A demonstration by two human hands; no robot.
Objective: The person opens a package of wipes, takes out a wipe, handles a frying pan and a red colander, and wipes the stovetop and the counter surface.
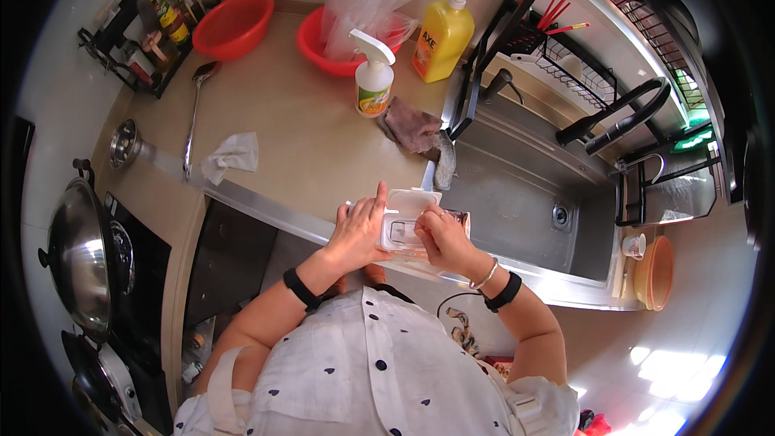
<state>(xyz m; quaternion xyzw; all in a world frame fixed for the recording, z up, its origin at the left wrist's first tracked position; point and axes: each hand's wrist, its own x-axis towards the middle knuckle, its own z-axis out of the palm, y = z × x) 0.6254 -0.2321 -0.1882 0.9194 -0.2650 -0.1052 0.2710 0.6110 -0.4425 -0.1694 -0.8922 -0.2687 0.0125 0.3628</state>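
Note:
A wipes pack (396, 241) with its white plastic lid (413, 198) flipped up is at the counter's front edge, beside the sink. My left hand (361, 227) holds the pack's left side, its index finger stretched out past the lid. At the dispensing opening, the bent fingers of my right hand (441, 235) are pinched together; whether a wipe is between them cannot be told. A crumpled white wipe or cloth (232, 156) lies to the left on the counter. Behind the pack are grey-brown rags (415, 126) and a white spray bottle (373, 82).
The steel sink (514, 194) with its black faucet (614, 115) is at right. Red basins (234, 25), a yellow detergent bottle (444, 36) and a spice rack (151, 42) stand at the back. A ladle (194, 115) and a metal bowl (125, 144) lie left, near a lidded wok (79, 260).

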